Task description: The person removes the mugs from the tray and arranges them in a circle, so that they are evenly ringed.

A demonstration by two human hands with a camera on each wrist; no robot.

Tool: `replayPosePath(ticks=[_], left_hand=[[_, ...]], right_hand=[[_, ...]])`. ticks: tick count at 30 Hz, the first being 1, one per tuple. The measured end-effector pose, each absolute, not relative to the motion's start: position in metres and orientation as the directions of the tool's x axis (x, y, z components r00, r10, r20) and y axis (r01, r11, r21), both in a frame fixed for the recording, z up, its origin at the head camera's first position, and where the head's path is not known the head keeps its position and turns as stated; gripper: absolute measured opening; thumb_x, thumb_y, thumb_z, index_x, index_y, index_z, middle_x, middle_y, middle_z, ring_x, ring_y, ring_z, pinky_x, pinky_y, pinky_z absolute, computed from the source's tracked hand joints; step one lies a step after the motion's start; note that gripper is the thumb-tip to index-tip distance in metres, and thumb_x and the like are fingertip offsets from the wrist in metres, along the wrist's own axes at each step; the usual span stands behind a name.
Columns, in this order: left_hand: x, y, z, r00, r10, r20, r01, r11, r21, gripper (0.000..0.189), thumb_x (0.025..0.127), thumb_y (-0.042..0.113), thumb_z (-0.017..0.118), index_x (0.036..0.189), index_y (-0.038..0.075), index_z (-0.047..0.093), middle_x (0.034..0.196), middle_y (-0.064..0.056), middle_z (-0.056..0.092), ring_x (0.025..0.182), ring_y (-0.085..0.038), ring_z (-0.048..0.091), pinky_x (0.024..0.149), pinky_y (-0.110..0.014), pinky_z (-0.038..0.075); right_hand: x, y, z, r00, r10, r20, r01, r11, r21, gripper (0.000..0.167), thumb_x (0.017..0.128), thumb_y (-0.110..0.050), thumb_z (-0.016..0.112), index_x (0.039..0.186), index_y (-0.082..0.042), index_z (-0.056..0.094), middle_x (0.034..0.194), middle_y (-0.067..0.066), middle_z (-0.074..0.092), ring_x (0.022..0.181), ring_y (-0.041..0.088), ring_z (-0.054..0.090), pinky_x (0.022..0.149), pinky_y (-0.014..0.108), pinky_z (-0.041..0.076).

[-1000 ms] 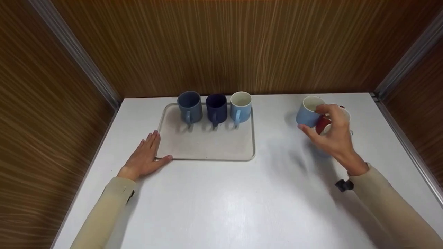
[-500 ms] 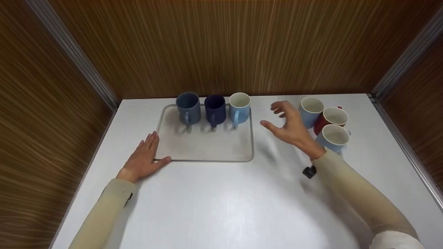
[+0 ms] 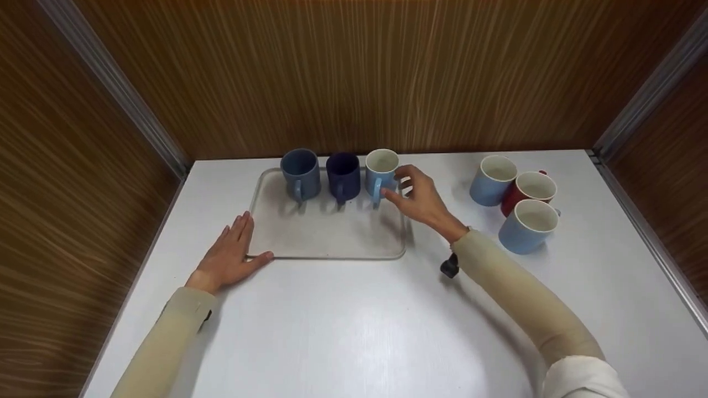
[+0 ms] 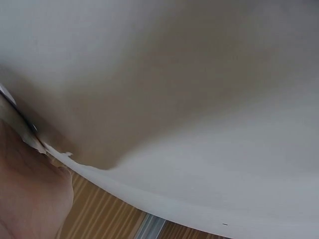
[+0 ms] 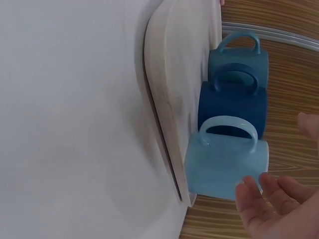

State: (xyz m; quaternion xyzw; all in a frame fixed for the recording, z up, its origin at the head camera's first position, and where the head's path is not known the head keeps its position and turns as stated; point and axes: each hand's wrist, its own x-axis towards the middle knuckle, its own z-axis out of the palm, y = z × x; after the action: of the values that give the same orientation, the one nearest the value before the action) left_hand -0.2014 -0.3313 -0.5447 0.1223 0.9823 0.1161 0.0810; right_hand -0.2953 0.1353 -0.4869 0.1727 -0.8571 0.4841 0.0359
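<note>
On the beige tray (image 3: pixel 326 235), three mugs stand upright in a row along the back, handles toward me. They are a grey-blue mug (image 3: pixel 307 179), a navy mug (image 3: pixel 348 182) and a light blue mug (image 3: pixel 381 176) with a white inside. My right hand (image 3: pixel 423 199) is at the light blue mug, its thumb near the handle and its fingertips right at the side. In the right wrist view the thumb is spread away from this mug (image 5: pixel 224 167). My left hand (image 3: pixel 227 257) lies flat at the tray's front left corner, fingers straight along the edge.
At the right of the white table (image 3: pixel 354 326), a blue mug (image 3: pixel 489 188), a red mug (image 3: pixel 514 198) and another blue mug (image 3: pixel 520 235) stand close together. A wood-grain panel (image 3: pixel 354 77) rises behind the table, with more panels at both sides.
My right hand has moved left from the mugs at the right, with nothing in it, to the light blue mug on the tray. The left hand stays in place.
</note>
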Motion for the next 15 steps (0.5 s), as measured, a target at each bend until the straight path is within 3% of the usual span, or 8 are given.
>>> replayPosePath(ticks=[15], left_hand=[[-0.2, -0.331, -0.543, -0.959, 0.259, -0.119, 0.222, 0.941, 0.254, 0.114, 0.1, 0.08, 0.043, 0.17, -0.002, 0.006, 0.18, -0.019, 0.002, 0.168, -0.037, 0.004, 0.136, -0.054, 0.007]], right_hand=[[-0.307, 0.11, -0.507, -0.952, -0.206, 0.227, -0.295, 0.412, -0.862, 0.035, 0.1, -0.016, 0.075, 0.128, 0.003, 0.065, 0.124, 0.022, 0.072, 0.107, 0.037, 0.073, 0.09, 0.042, 0.062]])
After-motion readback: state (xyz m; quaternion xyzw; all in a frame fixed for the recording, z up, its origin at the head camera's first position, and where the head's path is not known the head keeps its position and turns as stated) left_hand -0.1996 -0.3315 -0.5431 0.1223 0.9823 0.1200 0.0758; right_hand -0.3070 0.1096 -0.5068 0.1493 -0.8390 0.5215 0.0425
